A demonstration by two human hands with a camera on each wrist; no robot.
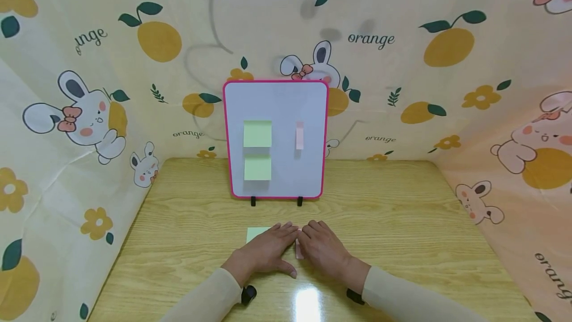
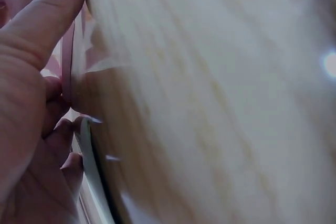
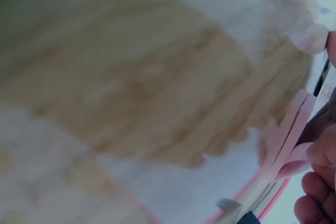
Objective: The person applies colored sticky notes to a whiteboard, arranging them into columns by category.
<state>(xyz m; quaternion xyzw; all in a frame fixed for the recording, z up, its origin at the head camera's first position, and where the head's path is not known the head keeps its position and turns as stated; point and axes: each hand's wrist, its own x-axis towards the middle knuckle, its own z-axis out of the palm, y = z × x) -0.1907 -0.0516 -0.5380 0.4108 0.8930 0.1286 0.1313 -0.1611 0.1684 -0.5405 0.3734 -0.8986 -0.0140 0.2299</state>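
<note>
My left hand (image 1: pixel 267 247) lies palm down, its extended fingers across the green sticky-note pad (image 1: pixel 255 233) and up to the narrow pink sticky-note pad (image 1: pixel 300 252). Beside it, the curled fingers of my right hand (image 1: pixel 328 252) pinch the top pink sticky note (image 3: pixel 300 153), which bends away from its pad in the right wrist view. From the left wrist, the pink pad shows edge-on at the fingers, with the green pad (image 2: pixel 93 174) below it. My hands cover much of both pads.
Behind the hands stands a pink-framed whiteboard (image 1: pixel 281 103) on two black feet (image 1: pixel 300 201). It bears an upper green note (image 1: pixel 257 133), a lower green note (image 1: pixel 257 168) and a pink strip (image 1: pixel 300 135). Patterned cloth (image 1: pixel 277 14) encloses the wooden table (image 1: pixel 384 212).
</note>
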